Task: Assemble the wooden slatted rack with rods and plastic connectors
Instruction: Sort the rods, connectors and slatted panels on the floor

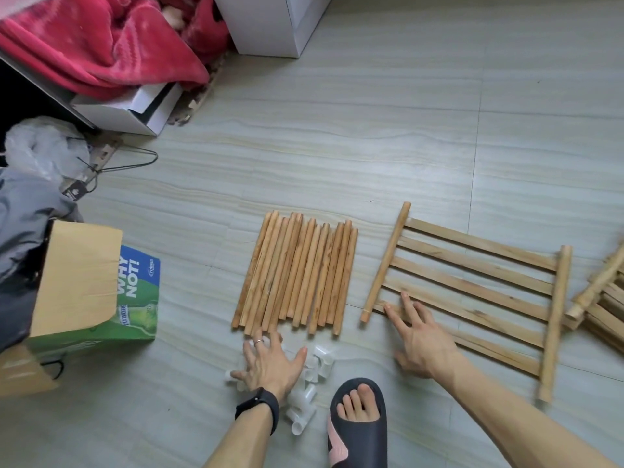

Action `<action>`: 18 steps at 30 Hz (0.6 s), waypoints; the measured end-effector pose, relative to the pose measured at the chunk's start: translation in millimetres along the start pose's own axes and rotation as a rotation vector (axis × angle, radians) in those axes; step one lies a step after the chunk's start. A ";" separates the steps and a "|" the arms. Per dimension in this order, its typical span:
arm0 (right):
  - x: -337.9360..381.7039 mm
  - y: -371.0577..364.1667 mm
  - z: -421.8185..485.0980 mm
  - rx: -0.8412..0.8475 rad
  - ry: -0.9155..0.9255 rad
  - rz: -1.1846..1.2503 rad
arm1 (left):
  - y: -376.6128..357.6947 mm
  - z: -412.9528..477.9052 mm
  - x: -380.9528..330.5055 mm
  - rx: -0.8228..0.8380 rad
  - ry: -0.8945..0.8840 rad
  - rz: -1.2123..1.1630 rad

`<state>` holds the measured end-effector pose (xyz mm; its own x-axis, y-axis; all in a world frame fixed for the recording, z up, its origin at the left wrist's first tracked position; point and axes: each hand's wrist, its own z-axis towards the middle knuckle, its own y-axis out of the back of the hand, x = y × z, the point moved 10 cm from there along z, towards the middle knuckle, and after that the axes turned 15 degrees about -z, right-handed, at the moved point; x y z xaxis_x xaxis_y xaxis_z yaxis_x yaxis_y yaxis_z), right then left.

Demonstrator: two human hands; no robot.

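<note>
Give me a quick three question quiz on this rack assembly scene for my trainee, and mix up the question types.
1. Fill in: the loose wooden rods lie on the person's ___ of the slatted panel.
2. The right hand touches: A the slatted panel, B the wooden rods, C the white plastic connectors.
3. True or false: the left hand grips a rod.
Key: 1 left; 2 A; 3 false, it rests with fingers spread on the white plastic connectors.
</note>
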<state>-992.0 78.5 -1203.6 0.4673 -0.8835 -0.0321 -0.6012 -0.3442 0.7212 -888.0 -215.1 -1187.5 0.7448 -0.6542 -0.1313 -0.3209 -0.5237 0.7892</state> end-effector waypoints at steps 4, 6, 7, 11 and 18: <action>-0.6 0.0 -0.1 0.000 -0.002 0.000 | 5.0 3.7 8.9 -0.011 -0.006 0.037; -0.3 0.1 0.0 0.001 0.002 0.001 | 8.7 3.7 6.4 -0.024 -0.038 0.072; -0.3 0.3 0.1 0.001 0.004 0.001 | 11.2 3.0 1.2 -0.042 -0.080 0.087; -0.4 1.4 -0.7 -0.005 0.006 0.000 | 14.2 -17.6 -53.7 -0.048 -0.437 0.015; -0.3 4.1 -2.3 -0.007 0.011 0.001 | -26.3 -43.6 -104.3 0.167 -0.660 0.279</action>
<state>-993.1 78.1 -1199.1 0.4735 -0.8805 -0.0237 -0.5972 -0.3408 0.7261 -931.7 -109.4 -1168.4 0.1320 -0.9399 -0.3149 -0.5711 -0.3318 0.7509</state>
